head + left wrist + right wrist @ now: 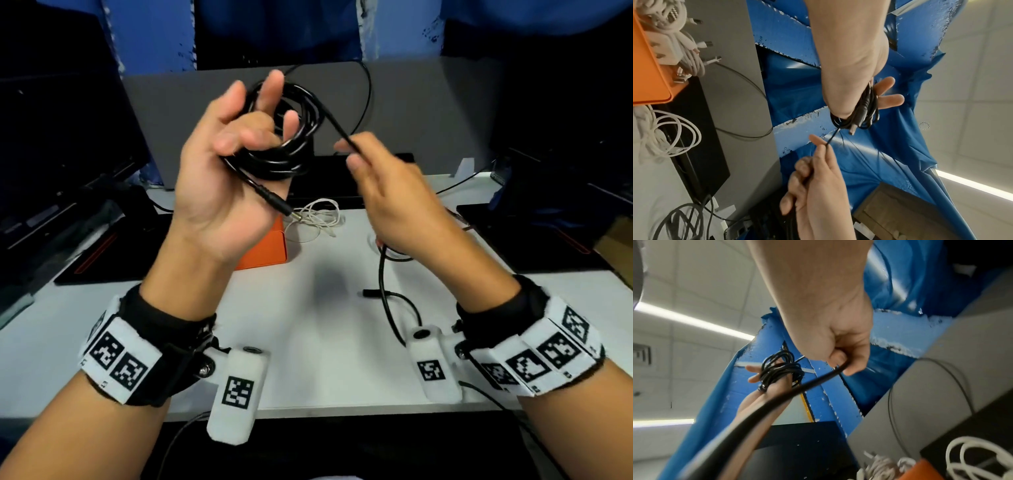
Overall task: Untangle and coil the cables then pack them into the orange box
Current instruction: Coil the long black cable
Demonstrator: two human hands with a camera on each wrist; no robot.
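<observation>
My left hand [236,144] is raised above the table, palm toward me, with a black cable coil [291,137] wound round its fingers and pinned by the thumb. The cable's plug end [274,202] sticks out below the palm. My right hand [370,171] pinches the free strand of the same black cable [337,128] beside the coil; the strand runs down past the wrist to the table [385,291]. The coil [865,112] and the pinch [840,365] show in the wrist views too. The orange box [267,246] sits behind my left wrist, partly hidden.
A tangled white cable [318,219] lies on the white table [308,325] right of the box. White cables and an adapter [672,40] lie in the orange box [647,65]. Dark monitors stand at both sides, a grey panel [411,113] behind.
</observation>
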